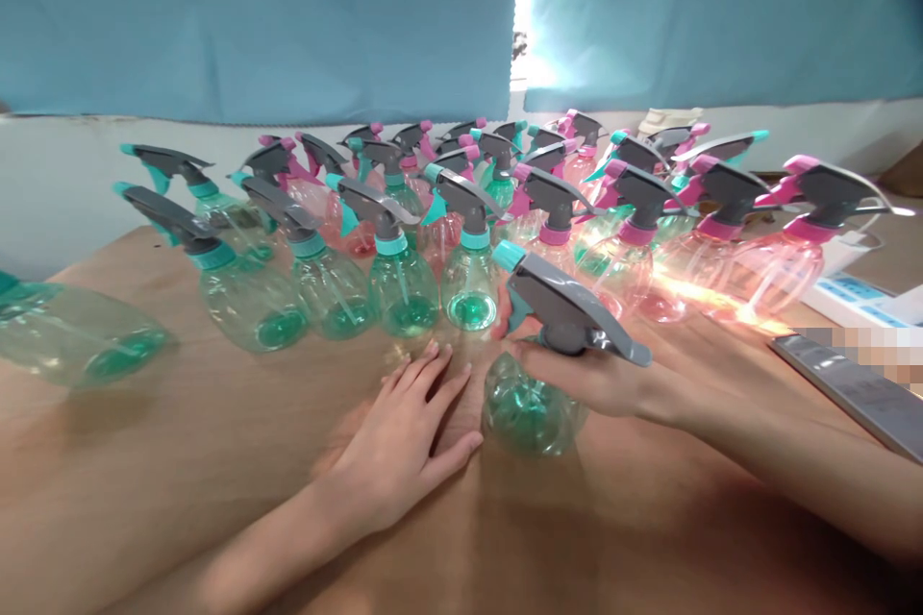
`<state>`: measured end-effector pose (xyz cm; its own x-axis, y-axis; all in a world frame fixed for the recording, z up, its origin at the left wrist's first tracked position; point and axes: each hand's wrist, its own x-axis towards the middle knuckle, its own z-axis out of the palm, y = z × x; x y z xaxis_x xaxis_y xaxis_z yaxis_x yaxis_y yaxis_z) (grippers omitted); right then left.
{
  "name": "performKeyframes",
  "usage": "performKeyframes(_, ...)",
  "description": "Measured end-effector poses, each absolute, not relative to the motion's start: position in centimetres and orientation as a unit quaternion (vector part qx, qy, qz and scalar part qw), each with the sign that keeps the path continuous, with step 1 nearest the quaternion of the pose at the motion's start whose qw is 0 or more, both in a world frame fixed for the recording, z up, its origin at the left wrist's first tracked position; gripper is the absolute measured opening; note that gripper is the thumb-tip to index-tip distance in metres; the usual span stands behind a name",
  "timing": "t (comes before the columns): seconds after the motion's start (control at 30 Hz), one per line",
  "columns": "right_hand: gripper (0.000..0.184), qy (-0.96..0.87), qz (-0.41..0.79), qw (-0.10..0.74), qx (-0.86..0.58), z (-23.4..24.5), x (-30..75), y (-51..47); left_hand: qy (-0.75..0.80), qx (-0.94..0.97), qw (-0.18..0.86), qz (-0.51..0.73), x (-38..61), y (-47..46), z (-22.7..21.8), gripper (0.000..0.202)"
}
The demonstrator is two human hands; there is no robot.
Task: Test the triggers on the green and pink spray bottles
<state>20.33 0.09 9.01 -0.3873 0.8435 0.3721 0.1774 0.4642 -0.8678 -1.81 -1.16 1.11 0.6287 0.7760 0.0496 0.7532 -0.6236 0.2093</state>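
My right hand (569, 370) is wrapped round the neck of a green spray bottle (534, 413) with a grey and teal trigger head. The bottle is close to me, and my fingers partly cover its neck. Flat on the table, just left of that bottle, lies my left hand (411, 423), fingers stretched out and holding nothing. Beyond its fingertips stand a green spray bottle (405, 293) and another green spray bottle (468, 293), both upright.
Several pink spray bottles (771, 269) and green ones crowd the back of the wooden table (216, 471). A green bottle (72, 332) is at the far left. A phone (851, 389) and a white power strip (865, 303) lie at right. Blue curtains (252, 19) hang behind.
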Motion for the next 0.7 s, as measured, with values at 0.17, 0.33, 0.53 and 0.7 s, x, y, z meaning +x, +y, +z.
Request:
performKeyframes(0.17, 0.011, -0.762, 0.337, 0.434, -0.342, 8.5, 20.5, 0.2, 0.433, 0.895, 0.093, 0.046, -1.6, -1.1, 1.3, 0.063)
performKeyframes(0.33, 0.029, -0.755, 0.36, 0.438, -0.328, 7.9, 20.2, 0.4, 0.427, 0.898, 0.093, 0.059, -1.7, -1.2, 1.4, 0.06)
performKeyframes(0.53, 0.046, -0.734, 0.393, 0.467, -0.296, 7.2, 20.0, 0.4, 0.421, 0.899, 0.092, 0.073, -1.8, -1.2, 1.2, 0.06)
performKeyframes(0.7, 0.046, -0.731, 0.368, 0.471, -0.329, 6.9, 20.0, 0.3, 0.424, 0.9, 0.078, 0.063, -1.8, -1.2, 1.1, 0.061)
